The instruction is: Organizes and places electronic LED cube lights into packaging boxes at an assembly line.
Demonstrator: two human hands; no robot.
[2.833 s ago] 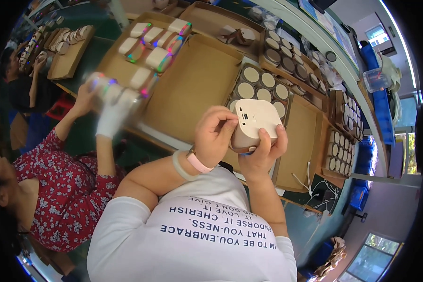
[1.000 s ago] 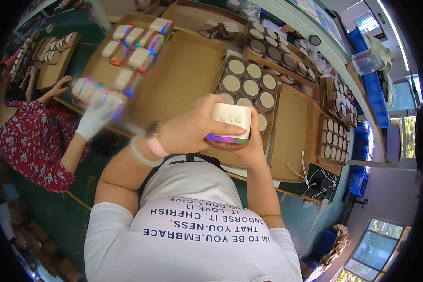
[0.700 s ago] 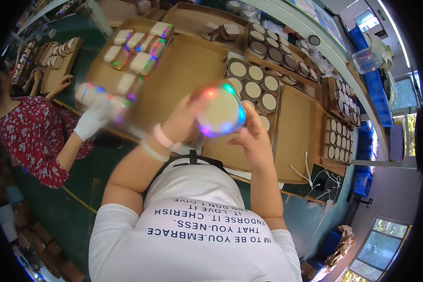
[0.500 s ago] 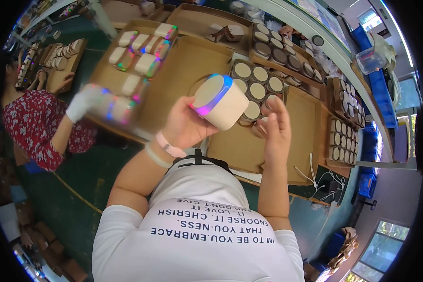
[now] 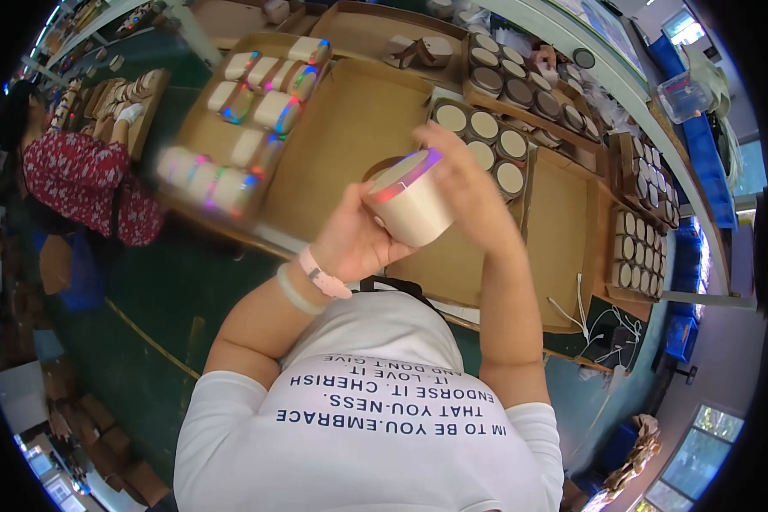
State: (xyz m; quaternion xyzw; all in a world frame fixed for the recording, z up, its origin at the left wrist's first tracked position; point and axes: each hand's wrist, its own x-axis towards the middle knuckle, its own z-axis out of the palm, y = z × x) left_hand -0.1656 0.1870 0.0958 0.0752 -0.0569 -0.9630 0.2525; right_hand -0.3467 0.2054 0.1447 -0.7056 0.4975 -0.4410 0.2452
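My left hand [image 5: 358, 235] is closed around the lower left side of a white rounded-cube speaker [image 5: 427, 213]. The speaker is tilted, its round pale top facing up and to the left, with a band of purple and red light around the rim. My right hand [image 5: 474, 188] is at the speaker's far right side, its fingers bent over near the upper rim. Motion blurs those fingers, and I cannot tell whether they press on the speaker. Behind it, several round pale-faced parts [image 5: 484, 125] stand in rows in a cardboard tray.
A tray [image 5: 198, 111] on the left holds several lit white speakers. Another cardboard tray [image 5: 324, 141] lies in the middle. Dark and pale round parts [image 5: 516, 101] fill a box behind. White cables [image 5: 584, 320] lie at the right. A person in a red floral top [image 5: 77, 166] works at far left.
My right hand has moved left from beside the speaker to its side and rim. The light band changed from blue to purple and red. The co-worker's gloved hand has withdrawn from the left tray.
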